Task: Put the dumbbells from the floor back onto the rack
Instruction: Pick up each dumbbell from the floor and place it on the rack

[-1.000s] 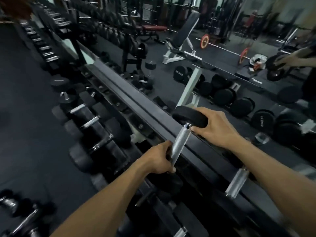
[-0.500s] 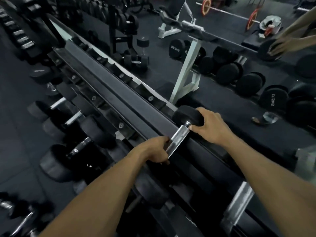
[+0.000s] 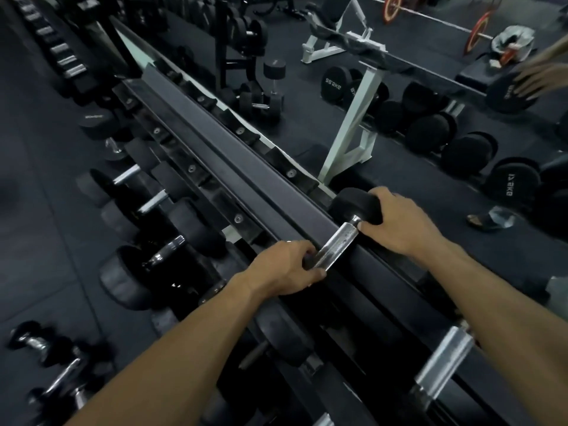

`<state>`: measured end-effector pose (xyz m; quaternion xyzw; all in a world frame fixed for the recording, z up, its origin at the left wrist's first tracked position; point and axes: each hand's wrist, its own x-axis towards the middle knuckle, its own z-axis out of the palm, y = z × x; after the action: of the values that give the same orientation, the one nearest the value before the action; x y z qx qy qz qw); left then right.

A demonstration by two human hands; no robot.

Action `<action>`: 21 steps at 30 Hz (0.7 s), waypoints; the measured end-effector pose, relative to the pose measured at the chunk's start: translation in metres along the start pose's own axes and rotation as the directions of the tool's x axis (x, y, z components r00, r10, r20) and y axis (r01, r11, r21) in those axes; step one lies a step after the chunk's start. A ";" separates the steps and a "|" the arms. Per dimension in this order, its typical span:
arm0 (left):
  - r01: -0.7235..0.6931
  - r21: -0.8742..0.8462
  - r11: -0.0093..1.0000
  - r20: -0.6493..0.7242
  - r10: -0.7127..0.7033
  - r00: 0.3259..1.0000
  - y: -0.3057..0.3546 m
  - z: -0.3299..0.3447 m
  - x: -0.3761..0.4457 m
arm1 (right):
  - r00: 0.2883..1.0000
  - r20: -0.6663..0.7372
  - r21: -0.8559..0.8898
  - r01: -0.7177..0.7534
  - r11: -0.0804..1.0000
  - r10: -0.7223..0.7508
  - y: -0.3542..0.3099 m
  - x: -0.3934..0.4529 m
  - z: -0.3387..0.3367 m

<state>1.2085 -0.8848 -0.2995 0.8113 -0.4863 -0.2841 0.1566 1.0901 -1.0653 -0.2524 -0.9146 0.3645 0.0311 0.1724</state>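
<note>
The dumbbell (image 3: 344,238) is laid across the top rail of the rack (image 3: 246,176), its long axis running crosswise to the rail, from near-left to far-right. The left hand (image 3: 289,267) is closed around the near end of the chrome handle. The right hand (image 3: 396,222) is cupped over the far black head, fingers curled, so it sits farther out. The near head is hidden. Seating is judged to need a lowering into the cradle.

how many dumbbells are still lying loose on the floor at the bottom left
2 that I can make out: one dumbbell nearer the left edge, another dumbbell just below and right of it. Both are blurred, and more may sit out of view.
</note>
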 end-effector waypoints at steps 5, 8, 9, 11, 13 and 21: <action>0.026 0.084 0.996 -0.143 -0.014 0.990 -0.025 -0.014 -0.046 | 0.985 -0.059 -0.089 0.157 0.984 -0.163 -0.050 -0.009 -0.006; 0.087 0.071 0.994 -0.182 -0.073 0.981 -0.048 -0.022 -0.081 | 0.944 -0.101 -0.168 0.295 0.941 -0.314 -0.097 -0.014 -0.001; 0.109 0.071 0.991 -0.193 -0.094 0.977 -0.056 -0.024 -0.094 | 0.929 -0.110 -0.176 0.333 0.926 -0.355 -0.113 -0.015 0.001; 0.156 0.075 0.985 -0.215 -0.137 0.967 -0.076 -0.025 -0.122 | 0.905 -0.087 -0.182 0.396 0.900 -0.416 -0.146 -0.018 0.007; 0.214 0.060 0.975 -0.228 -0.195 0.954 -0.097 -0.026 -0.154 | 0.883 -0.029 -0.197 0.454 0.869 -0.468 -0.182 -0.023 0.016; 0.463 -0.003 0.886 -0.282 -0.445 0.850 -0.194 -0.020 -0.290 | 0.725 0.212 -0.273 0.687 0.673 -0.655 -0.343 -0.076 0.091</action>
<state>1.2509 -0.5376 -0.2969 0.9393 -0.2633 -0.1817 0.1243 1.2733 -0.7530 -0.2240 -0.9968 -0.0167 0.0709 0.0323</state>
